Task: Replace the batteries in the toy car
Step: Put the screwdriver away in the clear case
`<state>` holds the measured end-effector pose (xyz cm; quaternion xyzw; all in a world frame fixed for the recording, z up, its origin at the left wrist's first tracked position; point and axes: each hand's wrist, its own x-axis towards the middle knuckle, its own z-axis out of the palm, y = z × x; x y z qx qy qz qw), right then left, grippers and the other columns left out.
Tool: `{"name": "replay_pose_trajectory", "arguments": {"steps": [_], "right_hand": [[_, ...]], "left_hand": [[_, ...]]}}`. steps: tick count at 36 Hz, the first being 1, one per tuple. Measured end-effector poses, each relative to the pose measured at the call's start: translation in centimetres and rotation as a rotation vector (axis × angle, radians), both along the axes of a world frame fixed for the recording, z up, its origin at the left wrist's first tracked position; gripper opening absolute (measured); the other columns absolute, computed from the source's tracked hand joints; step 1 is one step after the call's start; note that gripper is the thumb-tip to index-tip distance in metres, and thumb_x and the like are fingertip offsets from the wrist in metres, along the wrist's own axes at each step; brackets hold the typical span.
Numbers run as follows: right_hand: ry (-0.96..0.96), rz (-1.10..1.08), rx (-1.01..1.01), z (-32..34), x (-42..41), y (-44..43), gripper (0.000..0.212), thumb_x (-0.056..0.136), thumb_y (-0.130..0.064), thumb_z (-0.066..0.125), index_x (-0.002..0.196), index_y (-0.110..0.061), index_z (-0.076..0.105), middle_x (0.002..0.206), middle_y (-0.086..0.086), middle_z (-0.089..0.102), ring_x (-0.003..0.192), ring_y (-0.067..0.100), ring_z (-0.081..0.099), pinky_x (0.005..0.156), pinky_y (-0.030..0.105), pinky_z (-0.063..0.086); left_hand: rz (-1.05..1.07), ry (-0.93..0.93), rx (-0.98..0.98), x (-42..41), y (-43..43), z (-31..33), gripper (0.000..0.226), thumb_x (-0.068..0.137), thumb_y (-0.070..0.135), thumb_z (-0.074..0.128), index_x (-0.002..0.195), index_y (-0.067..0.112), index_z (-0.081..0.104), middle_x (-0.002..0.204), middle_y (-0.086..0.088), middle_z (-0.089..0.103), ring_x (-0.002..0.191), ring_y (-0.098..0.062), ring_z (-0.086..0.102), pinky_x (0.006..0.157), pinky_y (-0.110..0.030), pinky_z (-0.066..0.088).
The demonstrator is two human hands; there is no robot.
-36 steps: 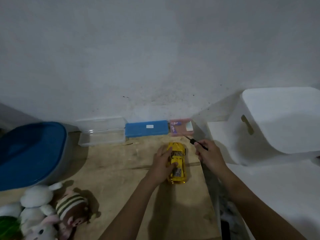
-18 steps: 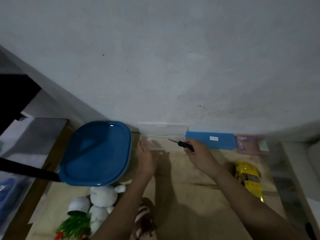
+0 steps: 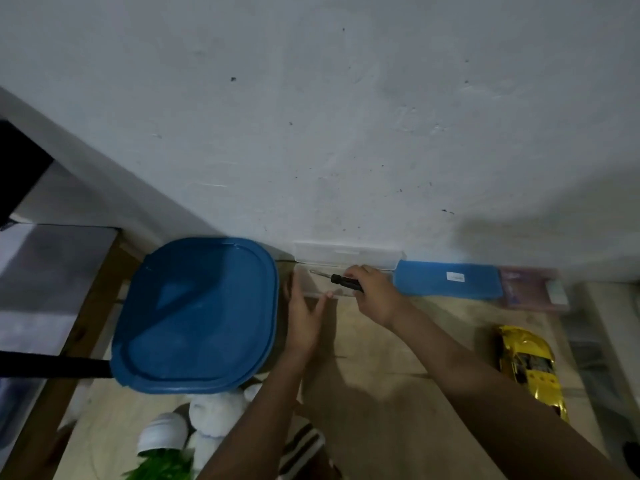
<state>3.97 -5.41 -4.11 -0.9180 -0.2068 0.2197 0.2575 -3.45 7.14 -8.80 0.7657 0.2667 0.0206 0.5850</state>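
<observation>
Screwdriver (image 3: 341, 280) is gripped in the right hand (image 3: 375, 296), its tip over the open clear case (image 3: 346, 252) by the wall. Left hand (image 3: 306, 313), fingers straight, touches the case's near edge. Yellow car (image 3: 530, 368) lies on the tabletop (image 3: 381, 375), well apart to the right.

right hand (image 3: 375, 296) gripping screwdriver (image 3: 341, 280), clear case (image 3: 322, 282)
</observation>
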Motion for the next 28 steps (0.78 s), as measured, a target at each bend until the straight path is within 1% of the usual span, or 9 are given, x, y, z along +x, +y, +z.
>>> {"name": "replay_pose_trajectory", "arguments": {"steps": [4, 7, 10, 12, 15, 18, 21, 24, 28], "right_hand": [[-0.121, -0.047, 0.039, -0.1, -0.7, -0.1, 0.032, 0.088, -0.001, 0.053, 0.118, -0.013, 0.055, 0.121, 0.005, 0.055, 0.113, 0.019, 0.048, 0.098, 0.027, 0.039], [-0.428, -0.077, 0.218, 0.0, -1.3, -0.7, 0.03, 0.081, 0.005, 0.057, 0.108, -0.007, 0.062, 0.11, 0.009, 0.059, 0.104, 0.016, 0.047, 0.091, 0.032, 0.048], [-0.568, -0.119, 0.17, 0.5, -0.8, -0.6, 0.036, 0.078, -0.002, 0.062, 0.114, -0.009, 0.059, 0.117, 0.01, 0.057, 0.107, 0.015, 0.039, 0.09, 0.029, 0.041], [-0.566, -0.128, 0.079, 0.7, -0.3, -0.3, 0.041, 0.08, -0.01, 0.061, 0.12, -0.012, 0.056, 0.122, 0.009, 0.056, 0.111, 0.018, 0.037, 0.091, 0.034, 0.041], [-0.581, -0.105, -0.025, 0.6, -0.1, 0.1, 0.042, 0.078, -0.014, 0.066, 0.12, -0.013, 0.058, 0.118, 0.01, 0.059, 0.109, 0.028, 0.051, 0.092, 0.041, 0.043], [-0.572, -0.128, -0.035, 0.3, -0.3, 0.3, 0.033, 0.08, -0.016, 0.062, 0.113, -0.013, 0.061, 0.11, 0.01, 0.06, 0.102, 0.03, 0.055, 0.092, 0.039, 0.04], [-0.537, -0.091, 0.001, 0.1, -0.9, 0.3, 0.026, 0.08, -0.013, 0.061, 0.105, -0.011, 0.064, 0.098, 0.01, 0.06, 0.09, 0.03, 0.057, 0.083, 0.04, 0.046], [-0.435, -0.069, -0.023, -0.1, -1.7, 0.4, 0.029, 0.086, -0.013, 0.062, 0.114, -0.013, 0.061, 0.111, 0.007, 0.057, 0.101, 0.023, 0.053, 0.09, 0.036, 0.046], [-0.354, -0.083, -0.035, -0.3, -2.2, 0.5, 0.034, 0.088, -0.014, 0.06, 0.122, -0.017, 0.057, 0.122, 0.003, 0.055, 0.11, 0.018, 0.051, 0.098, 0.029, 0.04]], "left_hand": [[0.037, -0.015, -0.057, 0.1, 0.0, -0.3, 0.081, 0.087, 0.028, 0.064, 0.15, 0.024, 0.013, 0.156, 0.004, 0.016, 0.143, -0.014, 0.016, 0.109, -0.026, 0.018], [0.052, -0.022, -0.108, 0.2, 0.1, -0.4, 0.082, 0.086, 0.026, 0.066, 0.15, 0.024, 0.014, 0.156, 0.005, 0.019, 0.142, -0.013, 0.018, 0.109, -0.024, 0.019], [0.065, -0.025, -0.138, 0.4, 0.1, -0.3, 0.084, 0.084, 0.026, 0.068, 0.15, 0.023, 0.015, 0.156, 0.003, 0.019, 0.142, -0.015, 0.019, 0.112, -0.028, 0.019], [0.068, -0.037, -0.161, 0.5, 0.2, -0.4, 0.085, 0.084, 0.024, 0.069, 0.15, 0.022, 0.016, 0.156, 0.002, 0.02, 0.142, -0.015, 0.019, 0.111, -0.026, 0.019], [0.069, -0.059, -0.199, 0.6, 0.4, -0.3, 0.085, 0.083, 0.019, 0.07, 0.149, 0.021, 0.017, 0.155, 0.002, 0.022, 0.141, -0.014, 0.02, 0.107, -0.022, 0.019], [0.07, -0.076, -0.205, 0.7, 0.5, -0.4, 0.086, 0.081, 0.019, 0.071, 0.149, 0.02, 0.019, 0.154, 0.001, 0.023, 0.141, -0.014, 0.02, 0.109, -0.023, 0.019], [0.081, -0.075, -0.217, 0.7, 0.5, -0.5, 0.085, 0.081, 0.019, 0.071, 0.148, 0.019, 0.018, 0.152, 0.003, 0.024, 0.139, -0.01, 0.02, 0.109, -0.021, 0.018], [0.086, -0.084, -0.233, 0.7, 0.7, -0.4, 0.08, 0.081, 0.014, 0.072, 0.145, 0.017, 0.024, 0.139, 0.006, 0.035, 0.128, -0.004, 0.029, 0.103, -0.017, 0.025], [0.094, -0.09, -0.242, 0.6, 0.9, -0.9, 0.076, 0.08, 0.011, 0.072, 0.143, 0.013, 0.029, 0.138, -0.006, 0.044, 0.128, -0.015, 0.04, 0.11, -0.03, 0.034]]}}
